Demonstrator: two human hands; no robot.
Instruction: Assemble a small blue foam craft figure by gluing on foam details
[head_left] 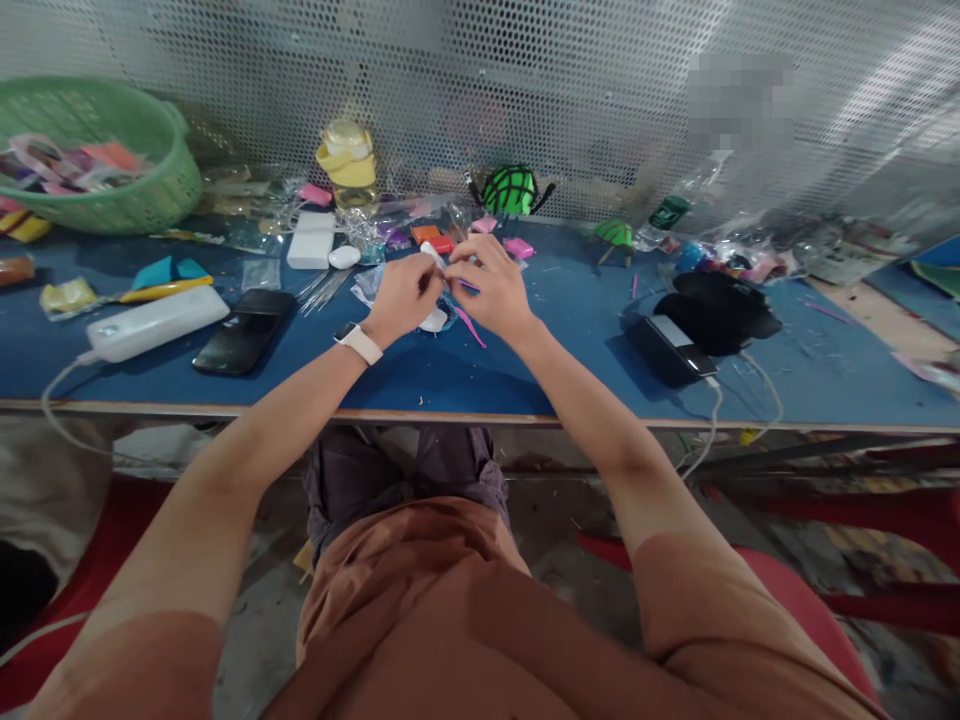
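Over the blue table, my left hand (407, 292) and my right hand (491, 285) meet with bent fingers pinched together. What lies between the fingertips is too small and covered to name. A bit of white material (430, 250) shows just beyond the left fingertips. Below the hands, a white piece (434, 320) rests on crumpled clear plastic. Beside it lies a thin pink modelling tool (471, 328), near my right hand. Part of a purple stick (468, 286) shows by my right fingers. Orange-red packets (435, 239) and a pink packet (518, 247) lie just behind the hands.
A green basket (150, 190) of packets stands far left. A phone (244, 332), white power strip (157, 322), white box (311, 240) and yellow-lidded bottle (349, 170) are at left. Green turtle-like figures (510, 190) stand behind; a black device (670, 350) with a cable sits right.
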